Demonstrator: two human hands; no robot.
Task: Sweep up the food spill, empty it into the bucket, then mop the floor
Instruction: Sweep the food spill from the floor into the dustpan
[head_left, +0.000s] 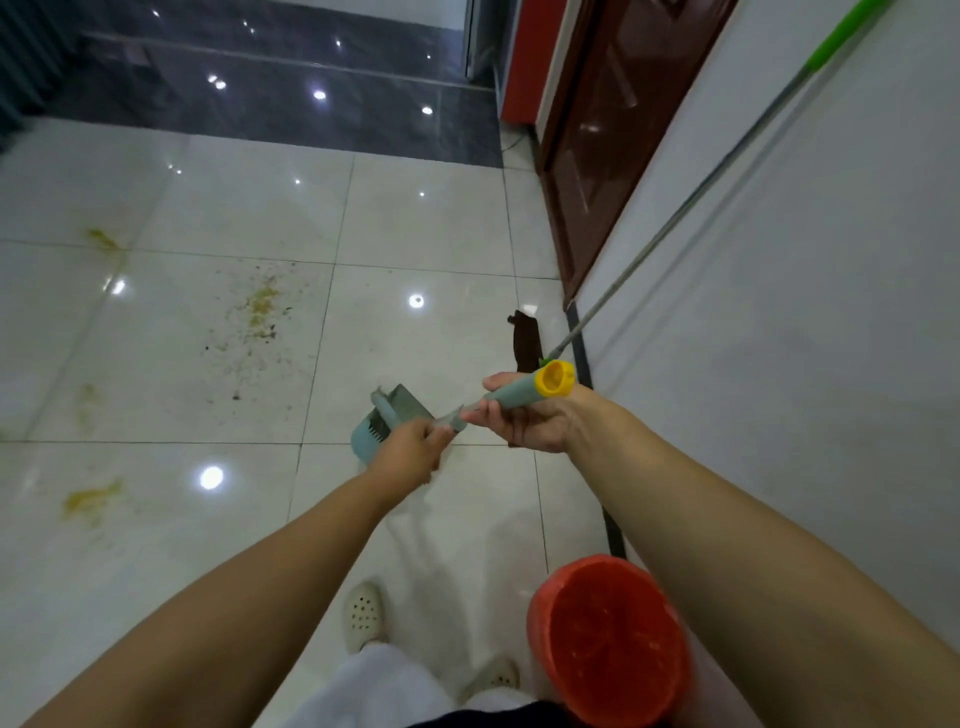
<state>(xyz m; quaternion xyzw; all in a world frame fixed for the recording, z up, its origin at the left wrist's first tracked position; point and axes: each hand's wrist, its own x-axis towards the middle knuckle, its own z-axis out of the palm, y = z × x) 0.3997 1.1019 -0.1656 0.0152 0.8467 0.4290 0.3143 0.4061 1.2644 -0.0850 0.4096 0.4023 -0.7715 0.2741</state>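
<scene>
My right hand (530, 421) grips the teal, yellow-capped top of a long handle (511, 394). My left hand (410, 452) grips the same handle lower down, on its metal shaft. Below them a teal dustpan (371, 431) stands on the white tiled floor, partly hidden by my left hand. The food spill (257, 312), yellow-brown crumbs and smears, lies on the tiles to the left, with further yellow smears (91, 501) nearer the left edge. A red bucket (608, 639) stands at my right foot. A mop with a green-and-metal pole (691, 208) leans on the right wall, its dark head (524, 340) on the floor.
A white wall (779, 338) runs along the right, with a dark red door (613, 130) farther on. Dark glossy tiles (285, 88) lie at the far end. My feet in white perforated shoes (363, 613) stand at the bottom centre.
</scene>
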